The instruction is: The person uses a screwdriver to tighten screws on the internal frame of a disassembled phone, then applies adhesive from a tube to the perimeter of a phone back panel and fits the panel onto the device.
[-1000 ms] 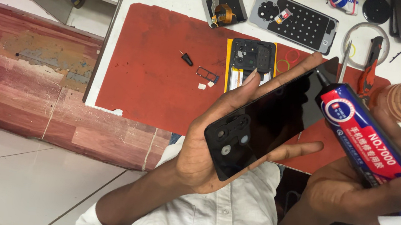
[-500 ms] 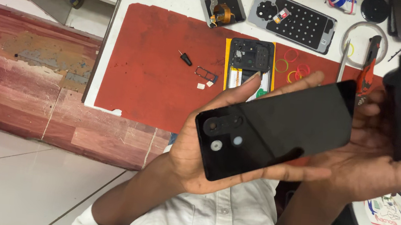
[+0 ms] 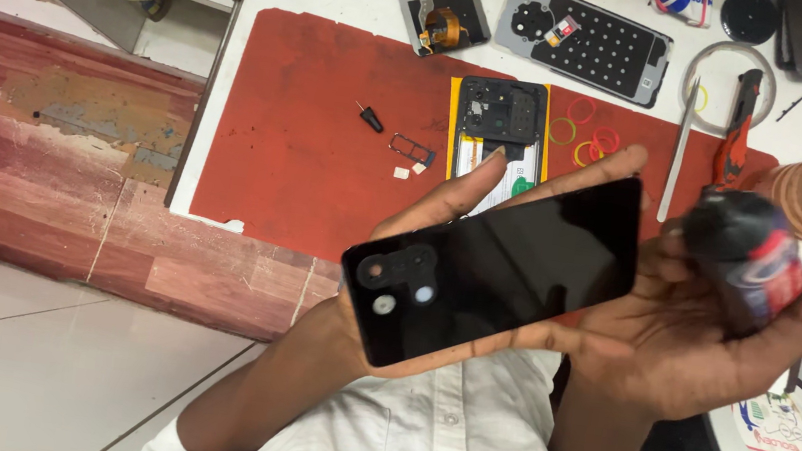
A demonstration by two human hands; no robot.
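Observation:
My left hand (image 3: 439,200) holds a glossy black phone back cover (image 3: 497,267) from underneath, outer side up, camera cutouts at its lower left. Fingertips show above its top edge. My right hand (image 3: 698,360) lies palm up at the cover's right end and touches its edge. In that palm it grips a black, red and blue glue tube (image 3: 744,260), which looks blurred and is seen nearly end-on. Both hands hover in front of my white shirt, near the table edge.
A red mat (image 3: 310,145) covers the white table. On it lie an opened phone body (image 3: 501,126), coloured rubber bands (image 3: 587,141), a SIM tray (image 3: 410,146), a metal pry tool (image 3: 676,156) and a red-handled tool (image 3: 740,123). A grey back cover (image 3: 583,40) lies behind.
The cover has turned from edge-on to flat, showing its glossy back. My right hand swung the glue tube away from the cover to the right, and the tube now points toward the camera.

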